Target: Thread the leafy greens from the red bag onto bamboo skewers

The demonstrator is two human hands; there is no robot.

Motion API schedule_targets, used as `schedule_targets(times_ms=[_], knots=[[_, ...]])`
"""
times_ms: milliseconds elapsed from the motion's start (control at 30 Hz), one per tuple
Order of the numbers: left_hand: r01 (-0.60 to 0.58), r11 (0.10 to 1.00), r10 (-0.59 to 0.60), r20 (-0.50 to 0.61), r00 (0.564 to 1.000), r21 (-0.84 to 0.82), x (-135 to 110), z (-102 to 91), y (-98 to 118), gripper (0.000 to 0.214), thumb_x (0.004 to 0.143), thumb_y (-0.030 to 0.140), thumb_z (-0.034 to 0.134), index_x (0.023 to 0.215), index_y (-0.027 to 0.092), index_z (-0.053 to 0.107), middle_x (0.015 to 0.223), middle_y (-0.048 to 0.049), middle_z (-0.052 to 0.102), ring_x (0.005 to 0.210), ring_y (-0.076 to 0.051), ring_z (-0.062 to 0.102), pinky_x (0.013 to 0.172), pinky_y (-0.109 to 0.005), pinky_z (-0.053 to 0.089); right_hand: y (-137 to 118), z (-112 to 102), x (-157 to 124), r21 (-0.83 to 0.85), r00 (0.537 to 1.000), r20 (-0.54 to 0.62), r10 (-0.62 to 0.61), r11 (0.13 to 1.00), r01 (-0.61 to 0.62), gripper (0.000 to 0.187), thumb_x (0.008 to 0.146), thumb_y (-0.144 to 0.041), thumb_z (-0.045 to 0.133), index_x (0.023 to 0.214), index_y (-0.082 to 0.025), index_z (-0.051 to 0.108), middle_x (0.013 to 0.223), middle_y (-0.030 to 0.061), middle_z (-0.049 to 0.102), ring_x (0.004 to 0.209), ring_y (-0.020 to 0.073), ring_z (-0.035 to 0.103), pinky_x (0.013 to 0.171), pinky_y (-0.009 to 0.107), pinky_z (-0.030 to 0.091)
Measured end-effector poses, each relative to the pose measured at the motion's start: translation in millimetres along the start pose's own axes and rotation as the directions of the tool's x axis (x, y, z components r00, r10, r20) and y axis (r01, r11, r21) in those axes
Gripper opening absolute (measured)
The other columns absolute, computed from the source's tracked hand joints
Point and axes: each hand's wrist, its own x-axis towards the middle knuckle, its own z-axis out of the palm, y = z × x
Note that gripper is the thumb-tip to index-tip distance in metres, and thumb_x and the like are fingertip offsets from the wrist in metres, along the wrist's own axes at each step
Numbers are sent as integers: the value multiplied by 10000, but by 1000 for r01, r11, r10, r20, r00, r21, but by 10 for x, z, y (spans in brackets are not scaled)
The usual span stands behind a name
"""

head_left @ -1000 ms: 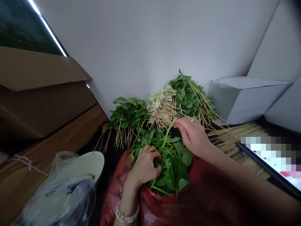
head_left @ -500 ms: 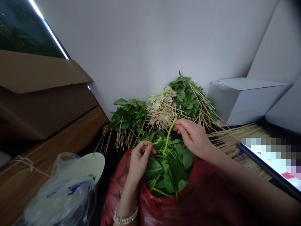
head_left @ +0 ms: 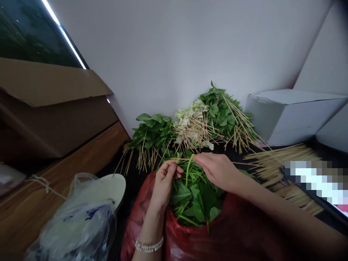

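Greens (head_left: 194, 195) in bag (head_left: 141, 217), skewered bunches (head_left: 152, 134) behind, skewers (head_left: 282, 170) right

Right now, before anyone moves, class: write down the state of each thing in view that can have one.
left hand, pinching a wooden skewer
right hand, pinching the same skewer
red plastic bag, open, holding leafy greens
skewered greens, piled against the wall
white box, closed
screen, lit

A white cardboard box (head_left: 292, 117) sits against the pale wall (head_left: 176, 47) on the right, with a lit, blurred screen (head_left: 318, 185) nearer the front. Over on the left, a brown carton (head_left: 51, 108) rises above a wooden ledge (head_left: 40, 206), and a clear plastic bag (head_left: 73, 228) lies against a white plate (head_left: 115, 186)
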Motion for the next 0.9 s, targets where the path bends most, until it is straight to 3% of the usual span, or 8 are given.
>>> schedule_targets(times_ms=[100,233,400,500,600,700,800,900], knots=[[0,996,-1,3,1000,90,-15,10,18,215,764,313,792,916,164,765,734,-14,719,644,-109,601,648,-213,465,-21,33,-9,72,999,-47,-4,997,8,305,979,-130,387,1167,-159,625,1078,95,723,922,180,678,794,319,518],[18,997,-23,75,997,73,-48,34,49,173,730,281,821,862,173,791,704,-15,734,621,-110,617,643,-211,487,-81,94,-15,164,999,51,13,986,-21,274,999,-223,435,1203,-189,615,1106,90,717,916,192,676,778,324,507],[114,981,-100,93,991,-155,-60,41,55,209,630,243,895,805,190,796,738,-4,765,647,-90,654,646,-166,501,-112,128,-5,224,986,142,91,967,-122,235,1003,-240,443,887,-176,636,800,36,667,690,150,591,647,282,416],[176,940,-144,128,981,-292,-51,39,43,256,582,227,921,802,195,795,736,-3,777,636,-80,667,637,-148,508,-115,127,-4,270,985,141,99,953,-134,250,1002,-244,442,834,-171,612,758,28,629,669,140,554,640,278,390],[190,932,-157,127,979,-309,-41,36,29,252,579,216,923,794,183,796,720,-13,781,614,-79,673,625,-141,512,-122,119,-8,340,985,135,110,928,-150,181,987,-238,469,996,-160,633,802,34,654,686,145,574,655,280,407],[184,940,-157,113,981,-286,-37,36,25,253,578,203,921,796,175,796,717,-23,781,630,-95,689,642,-154,522,-130,113,-11,404,989,105,104,904,-138,279,964,-222,514,1234,-180,569,947,48,695,779,153,625,720,281,438],[164,950,-144,94,985,-266,-42,40,28,265,572,217,925,797,172,795,717,-26,777,641,-103,686,657,-166,521,-130,122,-12,352,993,101,68,931,-99,160,984,-221,479,1044,-181,622,927,49,679,815,163,622,740,290,432],[143,961,-125,90,988,-239,-49,36,30,257,624,334,900,766,151,789,674,-23,747,588,-81,632,599,-150,484,-111,134,-14,257,991,112,75,961,-102,205,996,-228,457,855,-177,597,796,25,624,709,148,565,662,285,390]])
